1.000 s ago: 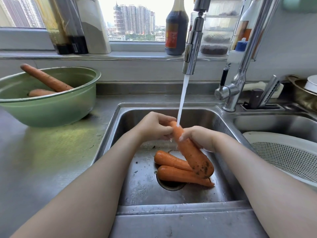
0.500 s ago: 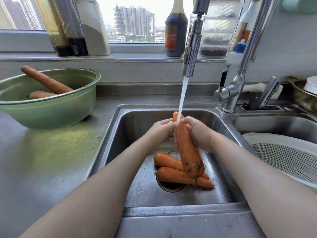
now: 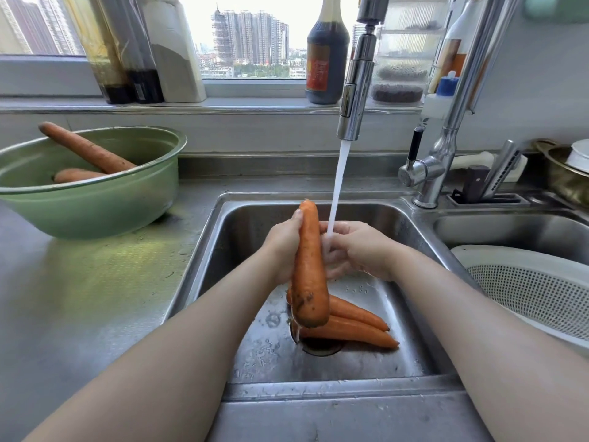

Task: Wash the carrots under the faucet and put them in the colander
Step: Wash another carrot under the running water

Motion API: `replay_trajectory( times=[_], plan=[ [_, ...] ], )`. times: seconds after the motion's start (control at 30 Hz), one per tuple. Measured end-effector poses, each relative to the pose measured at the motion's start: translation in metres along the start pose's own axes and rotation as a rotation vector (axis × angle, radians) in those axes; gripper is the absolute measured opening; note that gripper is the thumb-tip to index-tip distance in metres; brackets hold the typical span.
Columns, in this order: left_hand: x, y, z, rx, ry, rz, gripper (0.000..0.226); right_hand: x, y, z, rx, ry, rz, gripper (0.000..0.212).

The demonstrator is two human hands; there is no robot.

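Bright daylight, soft shadows.
The far window (image 3: 248,36) is blown out white; green glow spills on the left counter (image 3: 95,282); edges bow, wide-angle.

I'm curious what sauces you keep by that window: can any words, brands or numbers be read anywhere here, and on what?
None can be read.
Dark sauce bottle: red label, print too blurred.
Black bottles at left: small label, too small.
White bottle at right: orange label, blurred.
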State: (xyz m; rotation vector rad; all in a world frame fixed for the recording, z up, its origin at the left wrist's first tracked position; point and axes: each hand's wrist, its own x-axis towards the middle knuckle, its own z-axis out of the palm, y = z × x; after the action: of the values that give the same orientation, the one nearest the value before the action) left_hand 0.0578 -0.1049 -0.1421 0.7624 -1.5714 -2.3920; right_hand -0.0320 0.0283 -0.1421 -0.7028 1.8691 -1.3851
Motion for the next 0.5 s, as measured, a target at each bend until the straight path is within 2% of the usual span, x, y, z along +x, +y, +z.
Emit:
replay_trajectory(
  times=[0.17, 0.3, 0.37, 0.47, 0.5],
  plan=[
    [-0.0010, 0.0036, 0.0021, -0.104, 0.019, -0.004, 0.054, 0.0048, -0.0013, 0.0014, -0.134, 0.217, -0.068, 0.019],
    [-0.0032, 0.0042, 0.0049, -0.100, 0.004, 0.032, 0.061, -0.0009, -0.0071, -0.0019, -0.152, 0.312, -0.078, 0.007],
    [-0.0022, 0.0040, 0.0034, -0.117, -0.004, 0.034, 0.062, 0.0003, -0.0064, -0.0011, -0.154, 0.277, -0.039, 0.012],
    [0.0003, 0.0042, 0.0044, -0.172, -0.001, 0.047, 0.061, 0.0014, -0.0011, 0.0023, -0.127, 0.121, 0.121, 0.013],
    [0.0013, 0.0045, 0.0058, -0.202, 0.004, 0.055, 0.060, 0.0014, 0.0009, 0.0033, -0.077, 0.052, 0.169, 0.020]
  ],
)
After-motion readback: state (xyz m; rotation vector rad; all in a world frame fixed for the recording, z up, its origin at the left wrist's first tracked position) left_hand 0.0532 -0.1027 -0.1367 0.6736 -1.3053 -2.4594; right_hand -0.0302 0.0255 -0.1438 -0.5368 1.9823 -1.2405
